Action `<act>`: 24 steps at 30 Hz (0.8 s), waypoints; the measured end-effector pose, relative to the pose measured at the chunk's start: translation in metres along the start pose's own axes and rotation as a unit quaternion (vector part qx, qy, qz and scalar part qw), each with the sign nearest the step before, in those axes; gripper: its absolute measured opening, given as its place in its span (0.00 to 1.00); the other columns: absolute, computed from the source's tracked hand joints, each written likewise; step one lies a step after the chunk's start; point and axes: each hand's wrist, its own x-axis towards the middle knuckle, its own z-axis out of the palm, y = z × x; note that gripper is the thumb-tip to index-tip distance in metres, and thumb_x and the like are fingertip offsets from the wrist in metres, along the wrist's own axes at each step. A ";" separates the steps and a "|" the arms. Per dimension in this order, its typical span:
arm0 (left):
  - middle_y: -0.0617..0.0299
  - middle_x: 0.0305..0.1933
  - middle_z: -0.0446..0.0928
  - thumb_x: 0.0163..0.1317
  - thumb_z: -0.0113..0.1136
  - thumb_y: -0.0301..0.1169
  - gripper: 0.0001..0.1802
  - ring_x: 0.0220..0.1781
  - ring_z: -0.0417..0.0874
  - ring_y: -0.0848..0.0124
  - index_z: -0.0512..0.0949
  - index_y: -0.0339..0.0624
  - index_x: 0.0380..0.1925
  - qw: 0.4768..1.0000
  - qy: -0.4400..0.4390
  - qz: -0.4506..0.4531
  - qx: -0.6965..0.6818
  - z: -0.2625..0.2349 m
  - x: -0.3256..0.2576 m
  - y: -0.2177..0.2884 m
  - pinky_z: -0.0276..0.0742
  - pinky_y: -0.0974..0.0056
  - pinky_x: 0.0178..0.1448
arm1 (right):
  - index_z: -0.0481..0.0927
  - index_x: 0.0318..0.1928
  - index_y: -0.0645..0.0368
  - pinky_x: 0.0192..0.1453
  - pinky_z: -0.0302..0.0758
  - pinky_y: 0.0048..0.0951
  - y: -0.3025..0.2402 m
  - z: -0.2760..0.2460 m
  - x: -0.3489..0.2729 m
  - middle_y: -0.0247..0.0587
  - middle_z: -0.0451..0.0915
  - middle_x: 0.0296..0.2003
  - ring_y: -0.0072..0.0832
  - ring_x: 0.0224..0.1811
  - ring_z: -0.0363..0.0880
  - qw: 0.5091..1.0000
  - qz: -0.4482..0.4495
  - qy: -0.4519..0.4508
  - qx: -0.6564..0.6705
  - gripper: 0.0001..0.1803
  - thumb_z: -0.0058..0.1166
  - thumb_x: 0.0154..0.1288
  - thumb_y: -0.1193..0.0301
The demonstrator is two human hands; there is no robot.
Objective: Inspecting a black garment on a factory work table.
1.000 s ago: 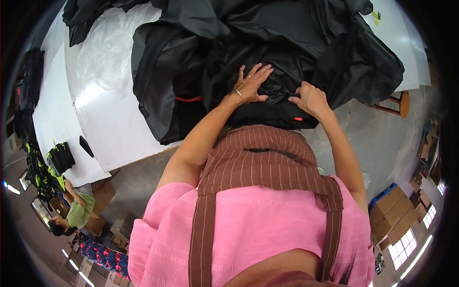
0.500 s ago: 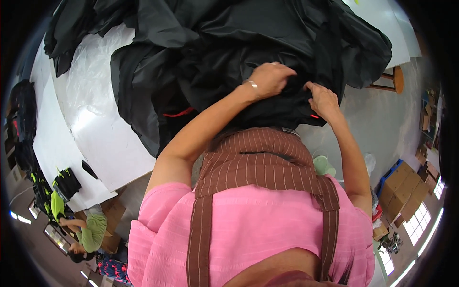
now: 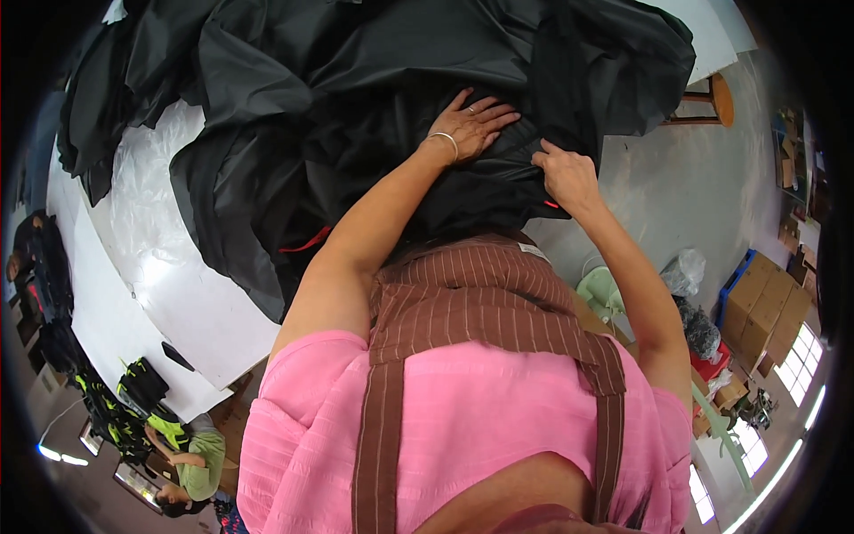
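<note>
Nearest, across the lower middle of the frame, are the person's pink short-sleeved top (image 3: 498,418) and brown pinstriped cloth apron (image 3: 480,307). The apron's waist meets the near edge of a large, crumpled spread of smooth black fabric (image 3: 356,98), which fills the upper middle and runs longest from left to right, so its long axis lies crosswise to the person.

The right hand (image 3: 569,178) is at the near right part of this cloth, fingers curled and thumb toward the forefinger; whether a fold is pinched between them I cannot tell. A small bright red tab (image 3: 551,205) shows just below it, and this hand is the nearer to that corner. The left hand (image 3: 473,125) lies open, fingers spread, flat on the fabric, a little farther up the frame and left of the right hand. A curved red strip (image 3: 305,241) shows beside the left forearm.

Beyond, at left, a white tabletop (image 3: 213,311) carries a crinkled clear plastic sheet (image 3: 151,178), partly under the cloth. A round-edged wooden stool (image 3: 725,100) stands upper right; a co-worker in a green top (image 3: 203,463) is at lower left.
</note>
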 end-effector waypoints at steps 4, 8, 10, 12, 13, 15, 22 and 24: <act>0.73 0.72 0.55 0.71 0.35 0.44 0.28 0.74 0.51 0.70 0.50 0.67 0.70 0.999 -0.029 -0.023 -0.024 -0.005 0.000 -0.004 0.38 0.47 0.76 | 0.83 0.34 0.52 0.39 0.80 0.38 0.010 -0.002 -0.006 0.47 0.79 0.49 0.42 0.37 0.83 0.997 -0.017 0.059 0.038 0.10 0.48 0.55 0.76; 0.75 0.73 0.53 0.70 0.36 0.46 0.29 0.75 0.50 0.72 0.49 0.67 0.70 0.999 -0.005 -0.021 -0.041 -0.007 -0.002 -0.004 0.38 0.48 0.76 | 0.84 0.38 0.50 0.42 0.79 0.41 0.014 0.003 -0.008 0.48 0.79 0.49 0.45 0.39 0.82 0.996 0.024 0.057 0.072 0.12 0.50 0.55 0.75; 0.71 0.70 0.59 0.68 0.41 0.43 0.27 0.72 0.56 0.70 0.56 0.63 0.67 0.999 0.018 -0.032 -0.011 -0.011 -0.001 0.002 0.45 0.48 0.73 | 0.84 0.38 0.51 0.43 0.78 0.42 0.013 0.005 -0.004 0.49 0.80 0.47 0.46 0.40 0.82 0.994 0.013 0.033 0.103 0.14 0.48 0.54 0.75; 0.68 0.66 0.64 0.65 0.45 0.40 0.25 0.69 0.61 0.68 0.64 0.59 0.64 0.997 0.074 -0.027 -0.004 -0.017 0.006 0.013 0.51 0.48 0.71 | 0.85 0.39 0.51 0.44 0.78 0.43 0.014 0.003 0.003 0.51 0.80 0.46 0.47 0.41 0.81 0.992 0.019 0.016 0.123 0.16 0.47 0.52 0.76; 0.65 0.60 0.69 0.61 0.49 0.39 0.20 0.63 0.66 0.67 0.71 0.53 0.54 0.999 0.028 -0.046 0.001 -0.019 0.015 0.023 0.57 0.48 0.65 | 0.84 0.39 0.53 0.46 0.78 0.44 0.015 -0.001 0.009 0.52 0.80 0.45 0.48 0.43 0.81 0.991 0.025 -0.028 0.131 0.16 0.46 0.52 0.76; 0.60 0.43 0.75 0.53 0.54 0.33 0.08 0.48 0.74 0.64 0.79 0.44 0.31 0.992 0.106 -0.024 -0.067 -0.020 0.033 0.039 0.66 0.53 0.51 | 0.84 0.39 0.54 0.47 0.77 0.45 0.018 -0.012 0.023 0.53 0.80 0.45 0.49 0.44 0.80 0.988 0.026 -0.070 0.138 0.16 0.45 0.52 0.76; 0.49 0.69 0.58 0.60 0.54 0.40 0.35 0.67 0.64 0.55 0.57 0.47 0.67 0.982 0.020 -0.044 -0.184 0.015 0.060 0.034 0.61 0.59 0.69 | 0.76 0.55 0.57 0.58 0.70 0.45 0.068 -0.029 0.030 0.63 0.76 0.47 0.54 0.53 0.74 0.949 0.207 0.074 0.228 0.26 0.45 0.53 0.71; 0.49 0.68 0.60 0.61 0.53 0.42 0.34 0.67 0.65 0.54 0.57 0.47 0.67 0.981 0.011 -0.053 -0.189 0.021 0.055 0.031 0.61 0.58 0.69 | 0.76 0.55 0.58 0.58 0.70 0.45 0.078 -0.017 0.018 0.62 0.76 0.47 0.54 0.53 0.74 0.945 0.229 0.049 0.229 0.26 0.45 0.53 0.71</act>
